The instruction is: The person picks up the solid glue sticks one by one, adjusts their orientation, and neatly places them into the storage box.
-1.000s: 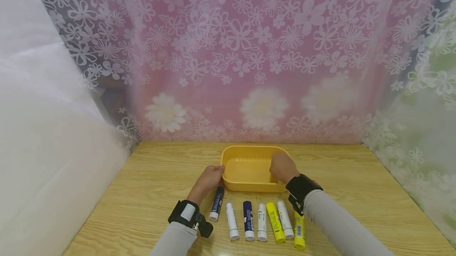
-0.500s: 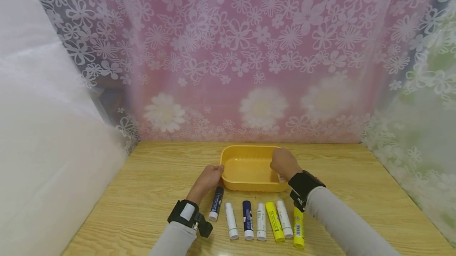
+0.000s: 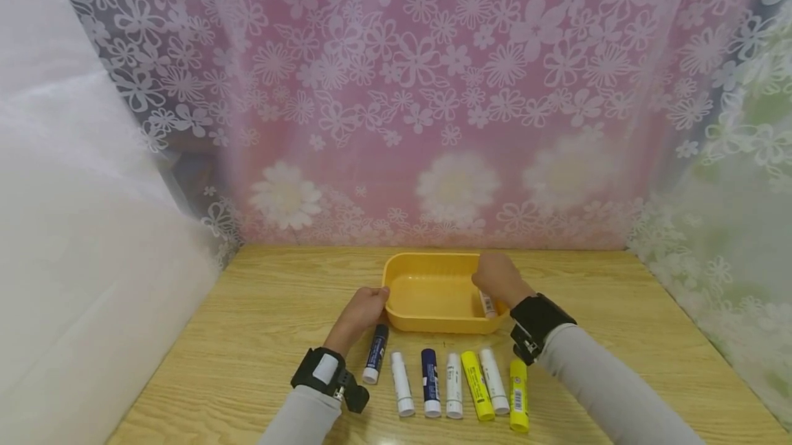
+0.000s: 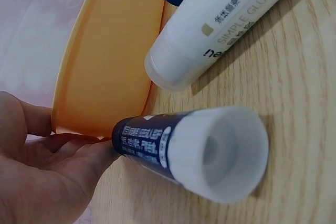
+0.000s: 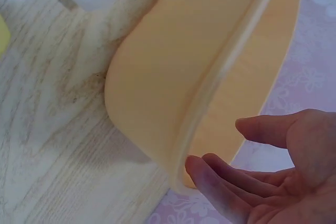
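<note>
My left hand [image 3: 361,311] pinches the left end of a yellow plastic basin [image 3: 442,326], thumb over the rim and fingers outside in the left wrist view. My right hand [image 3: 500,278] is over the basin's right end. In the right wrist view its thumb and fingers stand apart at the rim, with nothing between them. A white glue stick [image 3: 488,305] with a printed label lies inside the basin at the right, partly hidden by that hand. A navy glue stick [image 4: 152,142] with a white base lies just beneath my left hand.
In front of the basin, several glue sticks lie in a row: a white one [image 3: 402,384], a navy one [image 3: 431,383], a yellow one [image 3: 478,386] and others, up to a yellow one [image 3: 519,397] at the right. Floral curtain [image 3: 396,87] hangs behind the wooden table [image 3: 266,307].
My right hand has let go of the white glue stick, which now shows inside the basin, and has shifted slightly right and up. My left hand stays on the rim.
</note>
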A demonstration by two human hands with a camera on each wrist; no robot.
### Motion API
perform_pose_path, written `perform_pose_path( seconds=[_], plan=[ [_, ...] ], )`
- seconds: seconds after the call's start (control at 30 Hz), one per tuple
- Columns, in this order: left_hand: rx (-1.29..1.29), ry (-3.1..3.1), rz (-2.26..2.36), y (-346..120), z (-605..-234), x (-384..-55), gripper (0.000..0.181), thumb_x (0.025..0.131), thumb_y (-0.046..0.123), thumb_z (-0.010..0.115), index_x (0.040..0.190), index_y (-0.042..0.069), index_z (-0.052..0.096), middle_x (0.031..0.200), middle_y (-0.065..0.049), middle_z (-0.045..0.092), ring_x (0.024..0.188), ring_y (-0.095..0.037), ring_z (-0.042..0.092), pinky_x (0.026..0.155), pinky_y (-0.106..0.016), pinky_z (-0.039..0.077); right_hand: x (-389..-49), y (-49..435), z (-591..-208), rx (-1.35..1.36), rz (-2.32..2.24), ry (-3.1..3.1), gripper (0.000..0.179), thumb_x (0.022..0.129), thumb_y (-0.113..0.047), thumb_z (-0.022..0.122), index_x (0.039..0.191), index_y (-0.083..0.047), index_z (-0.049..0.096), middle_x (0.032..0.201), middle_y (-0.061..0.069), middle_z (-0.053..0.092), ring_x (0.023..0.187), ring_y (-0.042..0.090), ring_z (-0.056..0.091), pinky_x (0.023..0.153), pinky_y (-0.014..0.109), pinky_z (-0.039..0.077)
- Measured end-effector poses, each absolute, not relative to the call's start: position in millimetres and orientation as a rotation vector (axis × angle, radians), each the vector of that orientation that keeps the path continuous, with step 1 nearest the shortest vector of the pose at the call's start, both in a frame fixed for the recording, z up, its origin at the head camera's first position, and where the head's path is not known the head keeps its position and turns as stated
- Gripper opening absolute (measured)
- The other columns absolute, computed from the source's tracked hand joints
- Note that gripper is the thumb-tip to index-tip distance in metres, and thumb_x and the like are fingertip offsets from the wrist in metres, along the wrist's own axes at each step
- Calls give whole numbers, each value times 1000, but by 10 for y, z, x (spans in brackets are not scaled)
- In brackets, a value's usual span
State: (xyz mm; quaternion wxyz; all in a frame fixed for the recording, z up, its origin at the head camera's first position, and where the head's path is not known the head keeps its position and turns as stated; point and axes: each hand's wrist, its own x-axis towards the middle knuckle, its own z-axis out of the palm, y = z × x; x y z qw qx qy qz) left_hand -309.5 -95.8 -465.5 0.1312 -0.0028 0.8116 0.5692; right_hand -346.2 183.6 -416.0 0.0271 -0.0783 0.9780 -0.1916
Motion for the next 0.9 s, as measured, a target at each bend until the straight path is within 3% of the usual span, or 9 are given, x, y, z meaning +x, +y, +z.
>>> perform_pose_path(
  seconds=[0.13, 0.3, 0.53, 0.63, 0.77, 0.9],
  plan=[
    [5, 2356, 1660, -948, -4653, -3102, 47, 110, 27, 38, 135, -9, 57, 123, -16, 66, 107, -21, 65, 96, -42, 54, -3447, 1841, -4093, -241, -566, 3047, 37, 93, -8, 59, 60, -10, 43, 58, -1, 33, 51, 14, 35, 53, 27, 30],
    [9, 2366, 1650, -940, -4659, -3105, 47, 110, 26, 38, 136, -8, 57, 127, -16, 65, 112, -23, 64, 99, -44, 53, -3449, 1877, -4042, -246, -591, 3081, 30, 94, -11, 64, 66, -6, 52, 63, 1, 40, 54, 15, 41, 56, 28, 36],
    [-18, 2369, 1637, -931, -4652, -3099, 48, 110, 28, 38, 136, -7, 57, 129, -15, 65, 115, -22, 63, 102, -45, 51, -3401, 1976, -3959, -264, -704, 3100, 19, 91, -4, 57, 74, -3, 48, 69, 6, 37, 55, 17, 33, 54, 31, 29],
    [-9, 2375, 1639, -939, -4651, -3093, 47, 110, 27, 38, 135, -7, 59, 129, -15, 65, 116, -22, 62, 103, -45, 50, -3356, 2007, -3916, -241, -662, 3127, 14, 92, -7, 55, 92, 7, 56, 76, 14, 50, 59, 21, 40, 55, 32, 32],
    [16, 2374, 1653, -952, -4661, -3090, 46, 110, 26, 38, 134, -8, 59, 128, -16, 65, 117, -23, 62, 103, -46, 50, -3290, 2039, -3886, -210, -657, 3156, 40, 95, -12, 51, 126, 15, 53, 105, 30, 63, 72, 28, 54, 63, 37, 41],
    [7, 2365, 1653, -954, -4661, -3085, 46, 110, 27, 38, 133, -7, 60, 125, -14, 65, 113, -22, 62, 103, -46, 50, -3224, 2074, -3902, -209, -665, 3186, 46, 96, -13, 48, 133, 15, 52, 128, 36, 58, 98, 43, 63, 79, 49, 52]
  ],
)
